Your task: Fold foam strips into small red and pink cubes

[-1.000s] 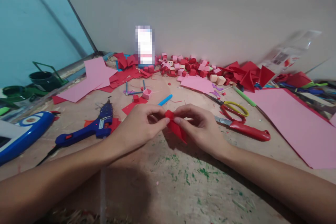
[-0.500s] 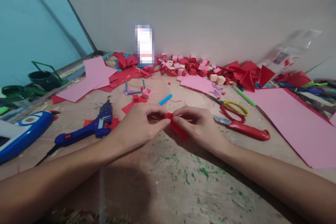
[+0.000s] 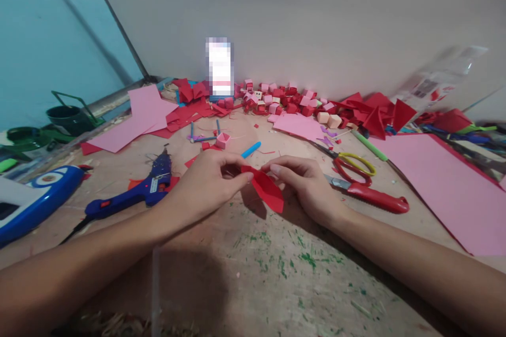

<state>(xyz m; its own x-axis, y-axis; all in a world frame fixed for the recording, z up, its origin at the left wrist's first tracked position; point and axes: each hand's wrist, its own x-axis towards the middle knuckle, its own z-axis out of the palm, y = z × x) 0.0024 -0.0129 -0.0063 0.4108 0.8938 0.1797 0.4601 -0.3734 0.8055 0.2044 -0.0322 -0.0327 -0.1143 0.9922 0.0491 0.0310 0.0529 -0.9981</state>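
A small folded strip of red paper (image 3: 269, 191) is held above the tabletop, its lower end slanting down to the right. My left hand (image 3: 215, 179) pinches its upper left end between thumb and forefinger. At the paper's right edge, my right hand (image 3: 306, 181) curls its fingers against the strip, thumb raised off its face; some of those fingertips are hidden behind it. Just behind my hands lies a blue stick (image 3: 251, 149). Right of my right hand are a red-handled knife (image 3: 377, 198) and scissors with red and yellow handles (image 3: 358, 164).
A blue glue gun (image 3: 152, 184) lies left of my left hand. Many small paper boxes (image 3: 290, 97) are heaped along the wall by a blurred bright screen (image 3: 220, 68). Pink sheets (image 3: 446, 195) lie at right, and a clear bottle (image 3: 443, 81) leans behind them.
The red paper has turned and opened out, showing more of its length. My right thumb has come off the paper's tip, and my hands are slightly further apart.
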